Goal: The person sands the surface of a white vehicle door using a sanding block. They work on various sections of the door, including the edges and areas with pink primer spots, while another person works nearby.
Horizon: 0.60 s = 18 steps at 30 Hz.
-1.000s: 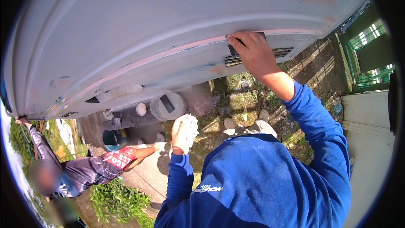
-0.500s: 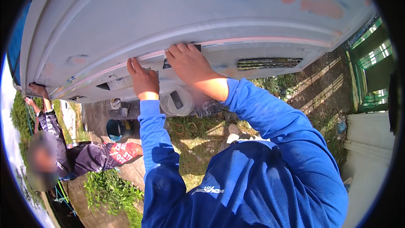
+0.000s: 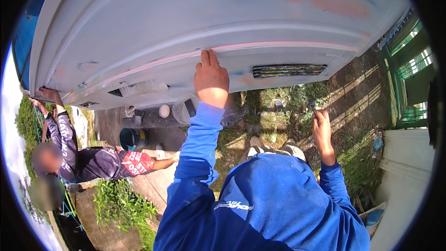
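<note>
A large grey panel [image 3: 153, 23], patched with salmon-pink filler [image 3: 339, 6], curves across the top of the view. Along it runs a raised ridge with a pink strip [image 3: 278, 44]. My left hand [image 3: 212, 80] touches that ridge with its index and middle fingers stretched out, and nothing shows in it. Lower and off to the right, away from the panel, my right hand [image 3: 322, 132] pinches a small dark thin piece [image 3: 312, 105], probably the dark square sheet it pressed on the panel earlier.
Below the panel, a dark ledge [image 3: 155, 120] bears a clear container [image 3: 180, 111] and a round lid [image 3: 164, 111]. A dark bucket [image 3: 131, 138] stands nearby. On the left, another person [image 3: 95, 162] has both hands on the panel's edge. A vent [image 3: 288, 70] sits right of my left hand.
My right hand has left the panel with the dark piece and dropped down to the right. My left hand has slid rightward along the ridge, to about where the right one was.
</note>
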Tool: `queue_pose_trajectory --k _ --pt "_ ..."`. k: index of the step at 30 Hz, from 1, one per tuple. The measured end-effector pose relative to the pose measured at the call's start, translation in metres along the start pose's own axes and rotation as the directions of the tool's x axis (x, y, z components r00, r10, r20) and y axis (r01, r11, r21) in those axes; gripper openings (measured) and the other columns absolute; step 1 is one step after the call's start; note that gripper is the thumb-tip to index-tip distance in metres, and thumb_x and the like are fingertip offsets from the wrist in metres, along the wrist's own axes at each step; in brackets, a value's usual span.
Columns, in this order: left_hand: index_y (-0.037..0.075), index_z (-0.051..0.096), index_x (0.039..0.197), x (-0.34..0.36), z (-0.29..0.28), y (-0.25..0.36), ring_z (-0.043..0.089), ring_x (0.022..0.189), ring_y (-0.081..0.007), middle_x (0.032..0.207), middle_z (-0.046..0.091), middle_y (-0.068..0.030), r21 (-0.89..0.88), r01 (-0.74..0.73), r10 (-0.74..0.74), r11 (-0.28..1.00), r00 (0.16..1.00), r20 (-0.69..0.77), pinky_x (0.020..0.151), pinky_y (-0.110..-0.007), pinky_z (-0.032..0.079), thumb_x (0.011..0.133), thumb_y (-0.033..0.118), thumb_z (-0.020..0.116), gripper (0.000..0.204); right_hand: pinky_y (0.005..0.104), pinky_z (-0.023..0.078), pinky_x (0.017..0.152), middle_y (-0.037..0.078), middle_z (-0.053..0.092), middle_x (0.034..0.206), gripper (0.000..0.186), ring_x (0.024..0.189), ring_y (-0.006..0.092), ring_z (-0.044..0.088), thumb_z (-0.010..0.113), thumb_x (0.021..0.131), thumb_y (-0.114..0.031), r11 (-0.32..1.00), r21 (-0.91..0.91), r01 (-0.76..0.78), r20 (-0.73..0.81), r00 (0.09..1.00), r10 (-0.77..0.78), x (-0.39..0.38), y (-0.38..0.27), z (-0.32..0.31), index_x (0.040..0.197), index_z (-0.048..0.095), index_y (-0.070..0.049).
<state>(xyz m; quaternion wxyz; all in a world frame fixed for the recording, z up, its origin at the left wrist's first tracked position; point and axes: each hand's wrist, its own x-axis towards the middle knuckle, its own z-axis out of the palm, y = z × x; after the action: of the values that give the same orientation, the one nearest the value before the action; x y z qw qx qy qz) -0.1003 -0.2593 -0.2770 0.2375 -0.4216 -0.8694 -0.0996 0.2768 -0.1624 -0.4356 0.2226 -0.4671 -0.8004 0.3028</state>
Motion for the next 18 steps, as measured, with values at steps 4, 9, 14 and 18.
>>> queue_pose_trajectory --k 4,9,14,18 --pt "0.001 0.054 0.140 -0.001 -0.002 0.086 0.067 0.105 -0.0339 0.141 0.056 -0.0142 -0.129 -0.091 0.104 0.988 0.990 0.099 0.088 -0.042 0.059 0.084 0.011 0.065 0.057 0.0362 0.048 0.083 0.013 0.057 0.103 0.016 0.092 0.0268 0.058 0.061 0.096 -0.006 0.958 0.173 -0.230 -0.059 0.968 0.243 -0.062 0.064 -0.028 0.108 0.068 0.003" --pt "0.004 0.057 0.136 0.005 0.004 0.171 0.066 0.106 -0.0340 0.137 0.058 -0.0151 -0.335 -0.310 0.349 0.890 0.935 0.060 0.085 -0.044 0.059 0.085 0.012 0.065 0.052 0.0369 0.043 0.068 0.012 0.047 0.084 0.017 0.073 0.0273 0.050 0.060 0.099 -0.013 0.955 0.215 -0.204 -0.281 0.923 0.261 -0.066 0.072 -0.065 0.093 0.062 0.003" --pt "0.013 0.064 0.120 0.046 -0.026 0.190 0.060 0.115 -0.0298 0.127 0.060 -0.0086 -0.258 -0.733 0.711 0.630 0.677 -0.188 0.094 -0.043 0.052 0.087 0.017 0.070 0.034 0.0336 0.048 0.066 0.010 0.060 0.088 0.013 0.072 0.0212 0.058 0.062 0.099 -0.011 0.954 0.284 -0.101 -0.434 0.873 0.222 -0.061 0.102 -0.089 0.096 0.062 0.001" --pt "0.018 0.065 0.129 0.079 -0.023 0.111 0.053 0.121 -0.0239 0.124 0.061 -0.0021 0.119 -0.865 0.857 0.487 0.447 -0.256 0.104 -0.043 0.044 0.086 0.017 0.071 0.043 0.0234 0.054 0.053 0.003 0.067 0.096 0.015 0.077 0.0095 0.066 0.064 0.099 -0.011 0.668 0.673 -0.316 -0.183 0.804 0.565 -0.087 0.141 -0.114 0.111 0.058 -0.005"
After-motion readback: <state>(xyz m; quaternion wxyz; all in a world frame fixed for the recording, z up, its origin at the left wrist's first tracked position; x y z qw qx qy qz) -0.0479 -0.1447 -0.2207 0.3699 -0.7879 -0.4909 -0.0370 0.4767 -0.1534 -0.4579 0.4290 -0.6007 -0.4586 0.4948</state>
